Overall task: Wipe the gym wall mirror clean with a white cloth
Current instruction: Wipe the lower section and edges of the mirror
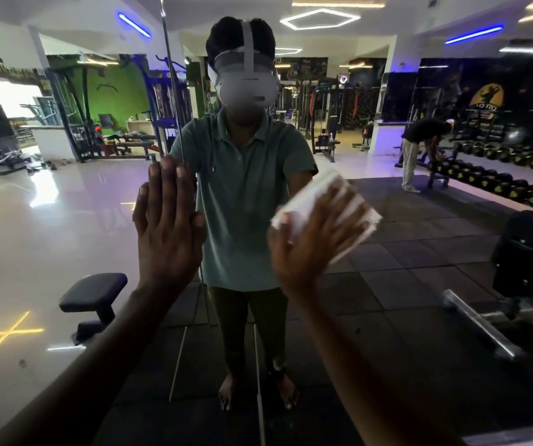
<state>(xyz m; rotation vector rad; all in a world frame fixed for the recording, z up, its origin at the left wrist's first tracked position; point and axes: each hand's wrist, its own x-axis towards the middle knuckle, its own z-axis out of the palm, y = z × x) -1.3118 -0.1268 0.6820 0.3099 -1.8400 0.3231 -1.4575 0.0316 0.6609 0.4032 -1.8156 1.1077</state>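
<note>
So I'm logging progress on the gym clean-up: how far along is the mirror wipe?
Done: cannot judge; no wiped patch stands out on the mirror. In hand: the right hand presses the folded white cloth flat against the glass at chest height, fingers spread and blurred, which suggests a stroke. The left hand rests open on the glass beside a vertical seam. Left: seemingly the wide glass on both sides.

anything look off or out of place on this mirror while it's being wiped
One thing: the left hand lies flat and bare on the mirror, which may leave prints on glass being cleaned. The right hand presses the folded white cloth to the glass. No cracks or damage show.
</note>
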